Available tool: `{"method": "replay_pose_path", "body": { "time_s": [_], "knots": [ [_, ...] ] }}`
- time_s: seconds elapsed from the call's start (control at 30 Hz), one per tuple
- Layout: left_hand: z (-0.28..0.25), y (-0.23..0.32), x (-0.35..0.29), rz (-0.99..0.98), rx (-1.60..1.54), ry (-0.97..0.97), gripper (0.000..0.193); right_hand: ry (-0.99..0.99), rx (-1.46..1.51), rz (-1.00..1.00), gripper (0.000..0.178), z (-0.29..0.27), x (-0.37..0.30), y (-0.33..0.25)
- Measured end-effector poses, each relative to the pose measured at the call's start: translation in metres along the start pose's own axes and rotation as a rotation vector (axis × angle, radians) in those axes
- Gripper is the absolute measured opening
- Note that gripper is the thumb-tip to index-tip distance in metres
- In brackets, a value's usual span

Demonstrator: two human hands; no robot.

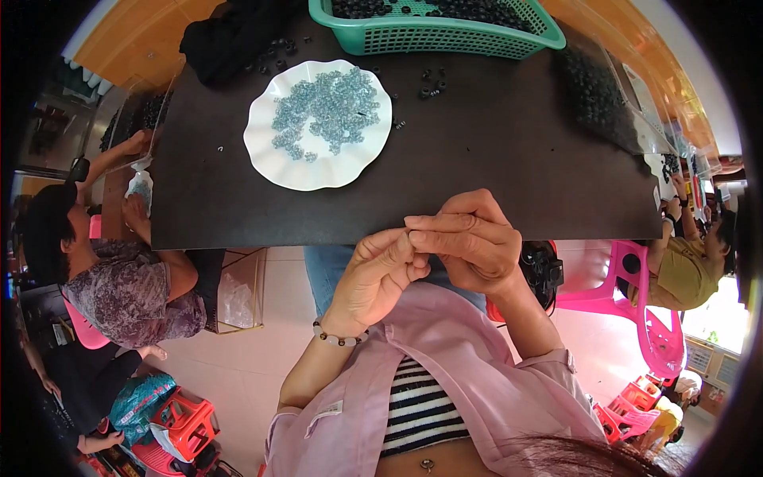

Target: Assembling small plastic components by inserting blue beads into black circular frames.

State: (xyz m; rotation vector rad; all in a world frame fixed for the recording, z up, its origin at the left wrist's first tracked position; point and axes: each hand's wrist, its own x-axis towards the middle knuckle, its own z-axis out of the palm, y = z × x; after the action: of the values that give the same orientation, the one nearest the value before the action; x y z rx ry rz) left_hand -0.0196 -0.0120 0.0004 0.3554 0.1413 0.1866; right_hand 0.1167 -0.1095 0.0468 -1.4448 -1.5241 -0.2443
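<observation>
At centre frame, the left hand point(372, 274) and right hand point(479, 245) meet, each grip pinched closed; on what, I cannot tell. The clear bluish pieces point(343, 102) on the white plate point(265, 153), upper left, look light and slippery, best pinched singly.

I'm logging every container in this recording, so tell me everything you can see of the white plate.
The white plate is roughly round, with a wavy rim and a smooth, shiny surface; whether ceramic or plastic, I can't tell. It lies flat, right way up, on the dark tabletop, left of centre in the view. Many small, clear, bluish pieces cover much of its middle, leaving the rim mostly bare. Neither the left hand nor the right hand touches it.
</observation>
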Motion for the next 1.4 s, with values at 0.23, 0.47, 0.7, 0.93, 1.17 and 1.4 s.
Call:
{"method": "replay_pose_path", "body": {
  "time_s": [0.23, 0.47, 0.7, 0.93, 1.17, 1.4],
  "knots": [
    [-0.006, 0.004, 0.005, -0.017, -0.079, 0.007, 0.020, -0.064, -0.030, -0.022, 0.036, 0.006, 0.001, 0.008],
    [-0.018, 0.009, 0.009, -0.021, -0.085, 0.059, 0.019, -0.187, -0.044, -0.041, 0.033, 0.003, 0.016, 0.017],
    [-0.021, 0.016, 0.012, -0.039, -0.148, 0.075, 0.024, -0.216, 0.023, 0.376, 0.020, -0.004, 0.047, 0.037],
    [-0.024, 0.017, 0.012, -0.022, -0.138, 0.114, 0.027, -0.306, -0.150, 0.517, 0.017, 0.016, 0.065, 0.110],
    [-0.029, 0.021, 0.009, 0.001, -0.107, 0.161, 0.026, -0.420, -0.308, 0.387, 0.018, 0.037, 0.070, 0.117],
    [-0.029, 0.023, 0.010, -0.015, -0.085, 0.164, 0.027, -0.440, -0.428, 0.427, 0.015, 0.046, 0.069, 0.121]
  ]
}}
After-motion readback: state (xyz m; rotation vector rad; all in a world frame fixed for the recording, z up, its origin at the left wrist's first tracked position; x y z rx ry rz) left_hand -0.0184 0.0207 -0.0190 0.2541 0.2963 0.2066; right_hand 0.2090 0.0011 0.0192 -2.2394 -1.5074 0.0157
